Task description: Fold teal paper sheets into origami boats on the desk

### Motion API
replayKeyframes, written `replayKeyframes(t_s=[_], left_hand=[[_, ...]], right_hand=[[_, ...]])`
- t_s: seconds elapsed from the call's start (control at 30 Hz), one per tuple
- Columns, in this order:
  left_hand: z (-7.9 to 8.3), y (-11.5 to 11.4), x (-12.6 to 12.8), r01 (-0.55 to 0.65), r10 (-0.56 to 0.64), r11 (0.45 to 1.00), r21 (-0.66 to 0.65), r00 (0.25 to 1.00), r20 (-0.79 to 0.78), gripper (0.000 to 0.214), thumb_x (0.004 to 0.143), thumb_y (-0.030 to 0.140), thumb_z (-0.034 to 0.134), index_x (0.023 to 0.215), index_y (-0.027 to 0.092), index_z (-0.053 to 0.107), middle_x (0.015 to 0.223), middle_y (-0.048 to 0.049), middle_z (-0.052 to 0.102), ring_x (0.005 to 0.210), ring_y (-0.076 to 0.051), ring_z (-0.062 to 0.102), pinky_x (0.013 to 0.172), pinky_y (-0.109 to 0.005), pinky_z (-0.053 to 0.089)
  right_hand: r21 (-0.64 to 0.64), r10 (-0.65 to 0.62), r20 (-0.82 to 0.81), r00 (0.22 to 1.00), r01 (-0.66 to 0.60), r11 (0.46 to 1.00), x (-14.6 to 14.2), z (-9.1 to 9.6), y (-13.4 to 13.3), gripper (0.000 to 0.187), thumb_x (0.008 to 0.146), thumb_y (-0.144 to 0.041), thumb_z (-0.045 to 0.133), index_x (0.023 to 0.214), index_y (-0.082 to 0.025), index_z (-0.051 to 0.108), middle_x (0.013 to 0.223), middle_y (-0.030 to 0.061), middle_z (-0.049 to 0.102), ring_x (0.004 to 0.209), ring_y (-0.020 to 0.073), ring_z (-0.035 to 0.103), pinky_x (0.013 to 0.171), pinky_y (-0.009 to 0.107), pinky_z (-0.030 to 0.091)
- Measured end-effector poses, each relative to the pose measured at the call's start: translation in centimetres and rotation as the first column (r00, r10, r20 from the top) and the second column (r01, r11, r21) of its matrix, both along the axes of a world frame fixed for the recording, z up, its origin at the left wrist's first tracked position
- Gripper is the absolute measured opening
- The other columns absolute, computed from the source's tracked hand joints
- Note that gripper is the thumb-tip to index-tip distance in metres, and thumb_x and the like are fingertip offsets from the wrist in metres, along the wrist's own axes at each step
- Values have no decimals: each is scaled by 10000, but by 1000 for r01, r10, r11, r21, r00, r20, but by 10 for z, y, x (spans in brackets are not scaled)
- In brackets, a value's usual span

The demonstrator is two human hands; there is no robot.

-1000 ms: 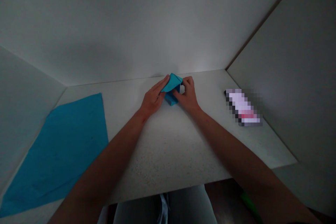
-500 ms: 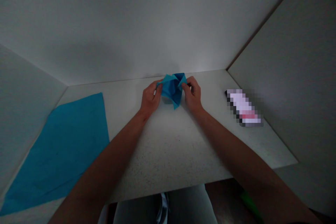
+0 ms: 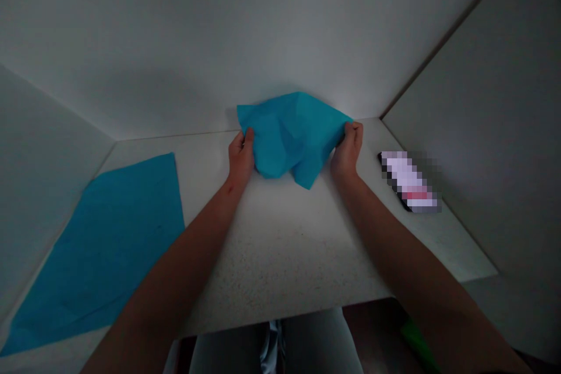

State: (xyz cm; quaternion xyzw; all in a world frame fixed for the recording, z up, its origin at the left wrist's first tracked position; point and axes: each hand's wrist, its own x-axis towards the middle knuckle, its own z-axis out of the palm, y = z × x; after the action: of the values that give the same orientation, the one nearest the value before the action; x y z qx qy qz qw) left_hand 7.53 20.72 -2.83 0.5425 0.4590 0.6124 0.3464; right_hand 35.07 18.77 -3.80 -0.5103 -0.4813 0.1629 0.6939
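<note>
One blue sheet (image 3: pixel 291 137), unfolded now, between left hand (image 3: pixel 241 159), right hand (image 3: pixel 347 151)

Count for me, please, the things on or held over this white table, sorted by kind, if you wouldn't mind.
Blue paper sheets: 2 (the creased sheet, held by the left hand and right hand; the flat sheet)
Pixelated object, too blurred to name: 1
Total: 3
</note>
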Motion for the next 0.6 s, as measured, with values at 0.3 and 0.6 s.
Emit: replayKeyframes(t_s=[0.3,0.6], left_hand=[[4,-4,-1,3,-2,1000,9,997,-82,573,949,759,632,732,235,547,648,8,509,652,-170,523,550,-294,391],[12,0,-10,56,-24,990,-126,970,241,542,743,680,890,729,195,648,651,25,547,604,-118,516,512,-232,391]], right_hand=[[0,-86,-101,991,86,996,1,7,-5,523,986,-795,541,1015,-275,496,813,-36,485,730,160,545,626,282,451],[-74,-183,-163,970,173,982,27,15,-2,590,830,-809,714,853,-236,575,810,-23,570,799,172,583,728,314,500]])
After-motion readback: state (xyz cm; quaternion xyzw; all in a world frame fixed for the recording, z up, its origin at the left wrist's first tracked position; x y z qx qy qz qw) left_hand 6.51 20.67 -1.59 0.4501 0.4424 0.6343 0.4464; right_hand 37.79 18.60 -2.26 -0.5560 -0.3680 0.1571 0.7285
